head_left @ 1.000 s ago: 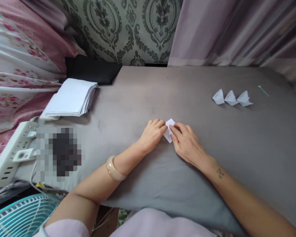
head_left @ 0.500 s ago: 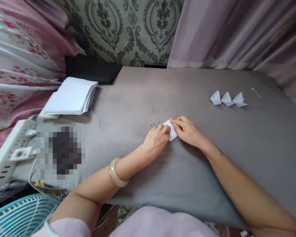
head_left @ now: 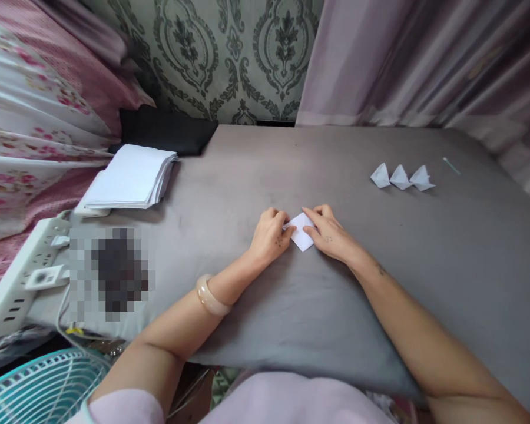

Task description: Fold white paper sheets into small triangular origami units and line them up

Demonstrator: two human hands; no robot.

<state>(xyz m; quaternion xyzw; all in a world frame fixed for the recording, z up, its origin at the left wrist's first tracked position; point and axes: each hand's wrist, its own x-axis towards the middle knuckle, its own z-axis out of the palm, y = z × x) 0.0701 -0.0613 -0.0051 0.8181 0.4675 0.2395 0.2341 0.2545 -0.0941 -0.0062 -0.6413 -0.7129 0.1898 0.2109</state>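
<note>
A small white sheet of folded paper (head_left: 303, 240), diamond-shaped from above, is between my two hands near the middle of the grey surface. My left hand (head_left: 271, 234) grips its left corner, the thumb on top and the fingers curled at the edge. On the opposite side my right hand (head_left: 329, 232) pinches the right corner, with its thumb on the paper's face and its forefinger along the upper edge. What the fingertips do beneath the paper is hidden. Farther off to the right stand three folded white paper shapes (head_left: 400, 178) in a row.
A stack of white paper (head_left: 130, 176) lies at the left, before a black folded item (head_left: 170, 132). Along the left edge are a power strip (head_left: 15, 280) with plugs and a blurred-out patch (head_left: 119, 271). A teal fan (head_left: 44, 386) stands below. A thin stick (head_left: 451, 166) lies far right.
My left hand has drawn back leftward off the paper's middle to its left corner, and more of the paper shows. My right thumb now lies on the paper. The view has shifted slightly.
</note>
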